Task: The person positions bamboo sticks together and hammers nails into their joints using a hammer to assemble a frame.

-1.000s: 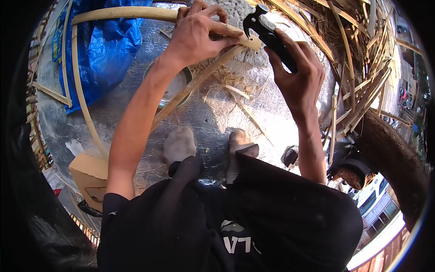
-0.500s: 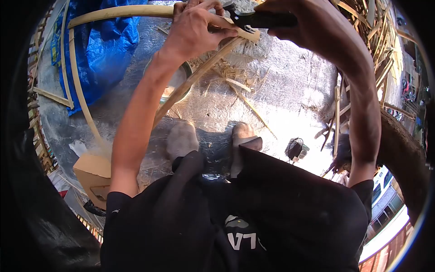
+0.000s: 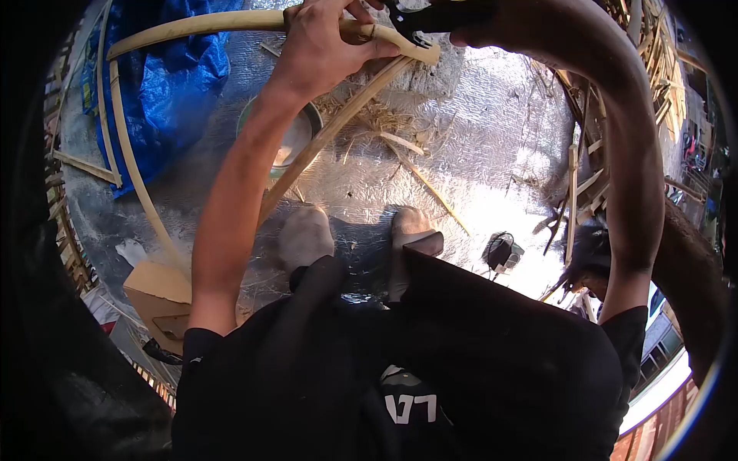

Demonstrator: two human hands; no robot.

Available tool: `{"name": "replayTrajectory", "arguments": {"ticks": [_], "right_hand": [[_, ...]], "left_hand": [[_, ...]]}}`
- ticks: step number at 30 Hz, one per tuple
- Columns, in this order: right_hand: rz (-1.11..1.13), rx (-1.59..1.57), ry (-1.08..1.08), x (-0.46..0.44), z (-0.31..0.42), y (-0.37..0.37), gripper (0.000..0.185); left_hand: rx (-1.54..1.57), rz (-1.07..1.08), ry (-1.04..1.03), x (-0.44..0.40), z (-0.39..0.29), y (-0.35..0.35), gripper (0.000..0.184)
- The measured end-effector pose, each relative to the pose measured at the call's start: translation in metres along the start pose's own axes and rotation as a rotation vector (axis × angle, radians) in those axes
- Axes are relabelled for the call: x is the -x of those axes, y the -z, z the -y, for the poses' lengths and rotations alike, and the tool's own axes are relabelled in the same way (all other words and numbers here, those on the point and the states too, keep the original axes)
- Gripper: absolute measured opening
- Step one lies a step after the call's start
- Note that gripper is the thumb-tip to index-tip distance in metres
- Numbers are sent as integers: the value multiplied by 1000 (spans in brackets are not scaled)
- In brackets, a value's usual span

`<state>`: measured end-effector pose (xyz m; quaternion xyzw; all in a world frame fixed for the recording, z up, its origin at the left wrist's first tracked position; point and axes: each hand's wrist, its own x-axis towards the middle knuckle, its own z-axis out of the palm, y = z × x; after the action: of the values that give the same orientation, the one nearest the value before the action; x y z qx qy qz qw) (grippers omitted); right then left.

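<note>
My left hand [image 3: 324, 48] is closed around a pale wooden or bamboo pole [image 3: 207, 23] near its end, with the thumb pressed along it. Just beyond the thumb, the pole's end [image 3: 424, 51] meets a straight strip [image 3: 338, 123] that slants down toward my left foot. My right hand [image 3: 516, 24] grips the black handle of a claw hammer [image 3: 442, 17] at the top edge of the view. The hammer's dark head lies over the pole end, its forked claw toward me. The far side of the head is cut off or hidden.
A blue tarp [image 3: 173, 92] lies at the left beneath more pale strips. A round bowl [image 3: 296, 138] sits partly behind my left forearm. Shavings [image 3: 392, 123] and a loose strip [image 3: 434, 196] litter the silvery ground. Split sticks [image 3: 657, 77] are piled right; a cardboard box [image 3: 157, 288] stands lower left.
The hammer head has moved up slightly and my right forearm has swung outward to the right. My left hand keeps its hold near the pole's end.
</note>
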<state>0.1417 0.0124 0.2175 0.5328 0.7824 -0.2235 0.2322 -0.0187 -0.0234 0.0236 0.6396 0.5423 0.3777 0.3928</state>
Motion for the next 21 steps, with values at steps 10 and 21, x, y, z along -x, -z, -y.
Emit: {"name": "replayTrajectory", "arguments": {"ticks": [10, 21], "right_hand": [[210, 325, 189, -49, 5, 28, 39], [-41, 153, 140, -11, -9, 3, 26]], "left_hand": [[-36, 6, 123, -1, -3, -3, 90], [-78, -23, -10, -2, 5, -1, 84]]}}
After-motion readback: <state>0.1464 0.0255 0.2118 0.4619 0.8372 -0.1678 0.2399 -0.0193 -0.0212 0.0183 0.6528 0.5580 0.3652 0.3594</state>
